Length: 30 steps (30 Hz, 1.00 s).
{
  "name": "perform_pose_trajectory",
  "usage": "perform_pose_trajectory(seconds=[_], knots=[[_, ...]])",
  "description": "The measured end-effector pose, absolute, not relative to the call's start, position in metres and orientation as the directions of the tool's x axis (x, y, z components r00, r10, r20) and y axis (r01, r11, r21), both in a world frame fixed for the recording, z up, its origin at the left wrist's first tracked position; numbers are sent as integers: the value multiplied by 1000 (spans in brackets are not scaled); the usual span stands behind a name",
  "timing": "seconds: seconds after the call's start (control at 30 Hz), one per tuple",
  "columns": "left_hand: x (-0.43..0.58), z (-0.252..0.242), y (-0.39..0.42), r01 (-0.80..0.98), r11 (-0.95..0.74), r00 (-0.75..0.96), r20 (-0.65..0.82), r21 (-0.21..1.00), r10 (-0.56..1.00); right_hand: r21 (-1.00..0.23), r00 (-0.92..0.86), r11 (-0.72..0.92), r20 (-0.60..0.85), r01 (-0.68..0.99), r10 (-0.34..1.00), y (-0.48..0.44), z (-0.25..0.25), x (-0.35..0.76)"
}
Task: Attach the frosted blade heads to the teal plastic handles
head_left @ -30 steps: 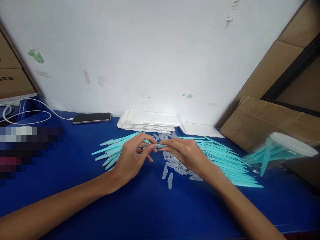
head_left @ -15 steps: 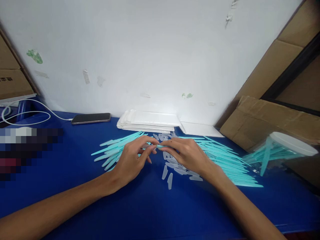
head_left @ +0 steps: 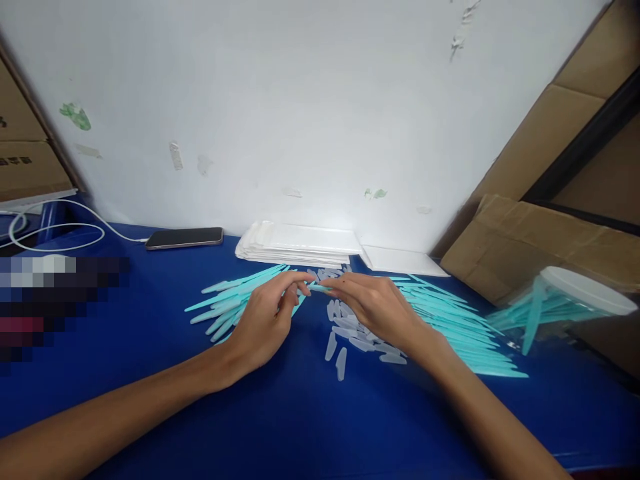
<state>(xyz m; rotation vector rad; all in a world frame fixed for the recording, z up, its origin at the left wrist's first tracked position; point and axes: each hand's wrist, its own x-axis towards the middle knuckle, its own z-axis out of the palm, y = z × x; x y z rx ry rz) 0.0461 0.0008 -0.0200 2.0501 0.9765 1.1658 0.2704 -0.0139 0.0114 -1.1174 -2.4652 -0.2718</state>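
A turquoise eyebrow razor (head_left: 319, 288) bridges the gap between my two hands, held level above the table. My left hand (head_left: 265, 313) pinches its left end, where the fingers hide the tip and any cover on it. On the other end, my right hand (head_left: 377, 303) closes with thumb and fingers. Just below my right hand lie several loose translucent blade caps (head_left: 345, 331). Beside my left hand is a fanned pile of turquoise razors (head_left: 225, 303), some with translucent caps over their ends. A larger pile of turquoise razors (head_left: 465, 330) spreads behind my right forearm.
White flat packets (head_left: 300, 239) are stacked against the white wall. A phone (head_left: 185, 238) with a cable lies at back left. A clear jar of razors with a white lid (head_left: 593, 291) rests on its side at right, by cardboard (head_left: 540, 243). The table (head_left: 320, 420) is blue.
My left fingers have closed up around the razor's left end, and more of its turquoise body shows between the hands. The piles look the same; the view has shifted slightly.
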Motion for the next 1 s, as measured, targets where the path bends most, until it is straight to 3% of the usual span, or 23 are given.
perform_pose_trajectory(seconds=[0.37,0.63,0.77,0.87,1.0], knots=[[49,-16,-2,292,-579,361,473,761,804,-73,-567,668,465,741,680,-14,12,267],[47,-15,-2,229,-516,247,463,825,851,15,-542,619,499,785,676,-14,13,270],[47,-15,-2,252,-491,303,414,834,859,44,-511,601,578,798,636,-14,13,270],[48,-16,-2,291,-520,377,403,803,834,-37,-462,617,629,786,626,-15,11,267],[49,-18,-5,365,-575,440,409,732,800,-258,-357,620,631,741,689,-18,10,260]])
